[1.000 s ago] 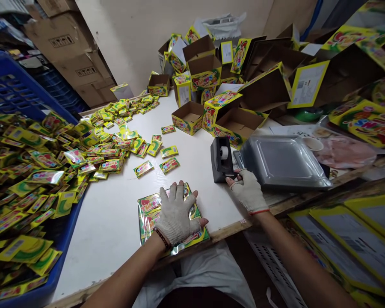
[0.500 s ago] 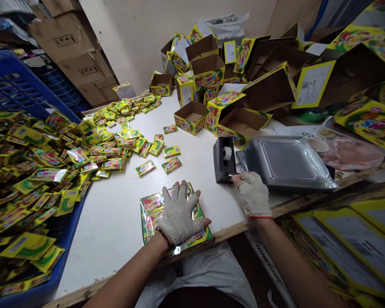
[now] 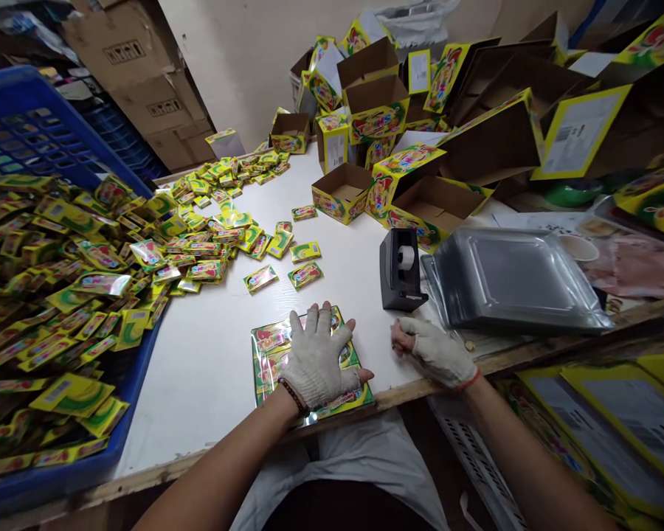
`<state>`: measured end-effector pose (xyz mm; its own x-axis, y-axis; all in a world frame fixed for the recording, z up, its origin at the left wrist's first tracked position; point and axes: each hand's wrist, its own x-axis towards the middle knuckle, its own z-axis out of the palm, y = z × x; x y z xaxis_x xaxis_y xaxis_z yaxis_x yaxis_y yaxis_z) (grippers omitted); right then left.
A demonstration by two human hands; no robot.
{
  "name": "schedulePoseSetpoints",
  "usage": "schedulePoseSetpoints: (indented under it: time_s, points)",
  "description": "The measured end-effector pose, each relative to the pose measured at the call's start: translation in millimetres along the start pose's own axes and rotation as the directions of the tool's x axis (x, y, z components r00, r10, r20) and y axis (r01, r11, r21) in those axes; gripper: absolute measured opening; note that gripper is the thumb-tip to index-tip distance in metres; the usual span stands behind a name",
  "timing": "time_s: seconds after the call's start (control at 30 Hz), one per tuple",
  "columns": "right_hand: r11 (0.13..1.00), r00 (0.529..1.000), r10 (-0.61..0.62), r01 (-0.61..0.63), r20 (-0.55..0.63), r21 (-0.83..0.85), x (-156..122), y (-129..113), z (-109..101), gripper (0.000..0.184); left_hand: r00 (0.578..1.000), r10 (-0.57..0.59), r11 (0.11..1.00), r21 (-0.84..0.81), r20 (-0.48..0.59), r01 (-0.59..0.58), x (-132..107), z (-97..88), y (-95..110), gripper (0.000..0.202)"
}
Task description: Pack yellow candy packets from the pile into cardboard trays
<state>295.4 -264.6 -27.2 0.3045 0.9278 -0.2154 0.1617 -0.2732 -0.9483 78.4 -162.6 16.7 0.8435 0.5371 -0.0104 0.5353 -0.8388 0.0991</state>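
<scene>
My left hand (image 3: 322,354), in a pale knitted glove with bare fingertips, lies flat with fingers spread on a shiny flat pack (image 3: 268,361) of colourful small boxes at the table's front edge. The pack's middle is hidden under the palm. To the right, my right hand (image 3: 434,350), gloved the same way, is closed in a pinch just above the table. Whatever its fingertips hold is too small to make out. Behind it stands a black tape dispenser (image 3: 401,273) with a white-cored roll, apart from the fingers.
Loose small yellow-green boxes (image 3: 213,243) spill across the left of the white table (image 3: 199,369) from a blue crate (image 3: 138,383). Open display cartons (image 3: 340,193) pile up at the back. A stack of clear plastic trays (image 3: 520,276) sits at right, with more cartons (image 3: 603,428) below the edge.
My right hand has drawn away from the tape dispenser's front, toward me, its fingers still pinched. My left hand stays flat on the pack. The view has shifted slightly.
</scene>
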Motion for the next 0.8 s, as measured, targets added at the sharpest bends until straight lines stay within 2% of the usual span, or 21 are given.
schedulePoseSetpoints:
  time_s: [0.07, 0.17, 0.23, 0.3, 0.5, 0.63, 0.73, 0.8]
  points:
    - [1.0, 0.965, -0.026, 0.024, 0.26, 0.012, 5, -17, 0, 0.05, 1.0, -0.002, 1.0, 0.0, -0.006, 0.002, 0, 0.0, 0, 0.085]
    - [0.999, 0.811, -0.027, 0.041, 0.584, -0.011, 26, -37, 6, 0.046, 1.0, -0.005, 1.0, 0.003, -0.01, 0.005, 0, 0.3, -1, 0.086]
    - [0.998, 0.734, -0.001, 0.043, 0.679, -0.045, 40, -41, 12, 0.043, 1.0, -0.001, 1.0, 0.001, -0.009, 0.001, 0, 0.5, -1, 0.091]
    - [0.997, 0.715, 0.024, 0.036, 0.699, -0.072, 52, -39, 18, 0.041, 1.0, 0.011, 1.0, -0.005, -0.01, -0.011, 0, 0.5, -1, 0.094]
    - [0.996, 0.718, 0.081, -0.034, 0.691, -0.082, 64, -21, 24, 0.035, 1.0, -0.008, 1.0, 0.023, -0.025, 0.009, 0, -0.3, -2, 0.048]
    - [0.99, 0.742, 0.121, -0.138, 0.659, -0.027, 56, -5, 32, 0.042, 1.0, -0.002, 1.0, 0.02, -0.012, 0.002, 0, 1.0, -2, 0.051]
    - [0.977, 0.8, 0.146, -0.209, 0.583, 0.042, 42, 8, 47, 0.047, 1.0, 0.004, 1.0, 0.028, -0.016, -0.004, 1, 1.5, -2, 0.056]
    - [0.969, 0.845, 0.15, -0.227, 0.513, 0.092, 32, 15, 58, 0.046, 0.998, 0.061, 0.998, 0.03, -0.015, -0.06, 0, -1.0, -2, 0.058]
